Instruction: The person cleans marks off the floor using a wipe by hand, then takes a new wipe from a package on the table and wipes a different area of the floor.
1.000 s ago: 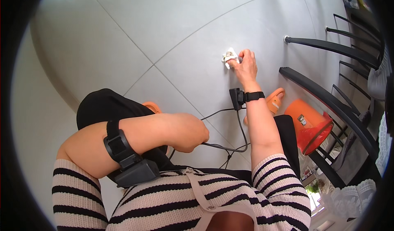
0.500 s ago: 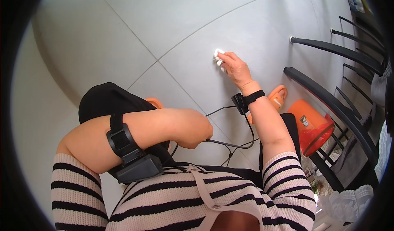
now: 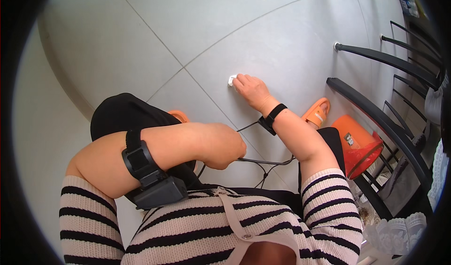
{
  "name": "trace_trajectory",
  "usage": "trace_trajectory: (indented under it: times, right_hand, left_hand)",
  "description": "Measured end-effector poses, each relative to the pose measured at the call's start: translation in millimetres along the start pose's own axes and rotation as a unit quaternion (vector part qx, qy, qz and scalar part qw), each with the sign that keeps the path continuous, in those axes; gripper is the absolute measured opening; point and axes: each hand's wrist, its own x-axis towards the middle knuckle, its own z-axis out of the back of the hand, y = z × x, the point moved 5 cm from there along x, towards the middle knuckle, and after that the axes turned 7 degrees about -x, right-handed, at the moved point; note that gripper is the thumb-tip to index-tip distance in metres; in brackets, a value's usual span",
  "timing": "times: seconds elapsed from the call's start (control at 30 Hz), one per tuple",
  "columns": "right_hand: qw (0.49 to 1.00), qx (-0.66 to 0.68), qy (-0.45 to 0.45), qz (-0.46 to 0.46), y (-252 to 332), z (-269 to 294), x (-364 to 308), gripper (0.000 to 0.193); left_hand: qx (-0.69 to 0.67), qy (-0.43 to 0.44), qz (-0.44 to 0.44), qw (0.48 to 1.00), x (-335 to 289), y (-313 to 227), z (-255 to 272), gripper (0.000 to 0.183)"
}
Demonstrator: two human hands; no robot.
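My right hand point(image 3: 254, 92) reaches out low over the grey tiled floor point(image 3: 155, 25). Its fingers press a small crumpled white tissue point(image 3: 232, 81) against the tile, and most of the tissue is hidden under them. Across my lap lies my left forearm, ending in my left hand point(image 3: 226, 147), which is closed with its back upward. A black cable point(image 3: 275, 163) runs into the underside of that fist, whose fingertips are mostly hidden. Black strapped devices sit on my right wrist point(image 3: 271, 119) and left forearm point(image 3: 155, 182).
To the right, an orange bucket point(image 3: 350, 128) with a red plastic bag stands beside black metal furniture legs point(image 3: 371, 102). My feet wear orange slippers point(image 3: 315, 113). White lace cloth point(image 3: 399, 232) hangs at lower right. Black-trousered knees point(image 3: 122, 117) flank the floor area.
My right hand has moved left and nearer to me, carrying the tissue along the floor. The cable loop by the right wrist has shifted. My left hand has hardly moved.
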Motion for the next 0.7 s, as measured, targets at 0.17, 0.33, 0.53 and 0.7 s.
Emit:
trace_trajectory:
  times: [0.17,0.33,0.53,0.7]
  right_hand:
    - [0.99,0.034,-0.019,-0.136,-0.1,-15.0,7.5,0.018]
    - [0.866,0.333,-0.02,-0.374,-37.5,-10.7,-9.7,0.007]
    - [0.761,0.433,-0.085,-0.475,-80.7,1.5,-64.1,0.011]
    - [0.784,0.272,-0.206,-0.519,-90.2,8.1,-81.2,0.008]
  left_hand:
    - [0.001,0.0,0.0,1.0,1.3,1.1,-1.2,0.017]
    - [-0.008,-0.012,-0.013,1.0,-1.9,-1.7,-1.1,0.015]
    - [-0.003,-0.005,-0.02,1.0,-0.8,-1.0,1.0,0.014]
    - [0.002,-0.002,-0.022,1.0,4.1,-1.2,-0.2,0.014]
